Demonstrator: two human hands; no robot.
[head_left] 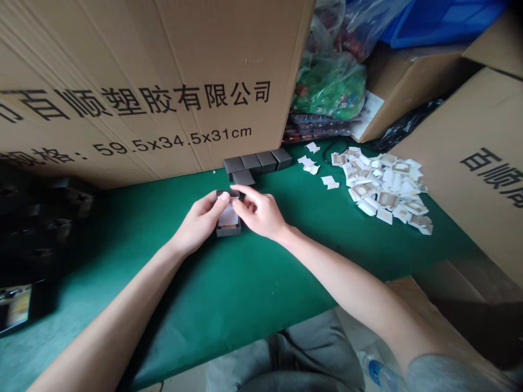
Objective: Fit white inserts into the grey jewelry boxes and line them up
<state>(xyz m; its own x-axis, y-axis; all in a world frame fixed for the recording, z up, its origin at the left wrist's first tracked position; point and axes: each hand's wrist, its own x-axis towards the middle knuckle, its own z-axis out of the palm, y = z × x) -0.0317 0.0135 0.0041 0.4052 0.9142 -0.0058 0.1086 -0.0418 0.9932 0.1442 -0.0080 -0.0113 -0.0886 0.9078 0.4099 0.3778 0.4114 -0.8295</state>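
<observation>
A small dark grey box (229, 231) with a white paper insert (228, 216) inside stands between my hands on the green table. My left hand (201, 215) grips the box from its left side, thumb lying over the white insert. From the right, my right hand (261, 211) has its thumb and fingers closed at the box's upper right corner, with the index finger along the far edge. What the right fingertips pinch there is partly hidden. Just beyond, several closed dark grey boxes (267, 161) stand in a row, with one more in front of them.
A pile of folded white paper pieces (384, 185) lies to the right, with a few loose ones nearer. A large cardboard carton (143, 49) walls off the back; another carton (482, 163) stands right. Dark blurred objects (41, 228) crowd the left. Plastic bags (330, 87) sit behind.
</observation>
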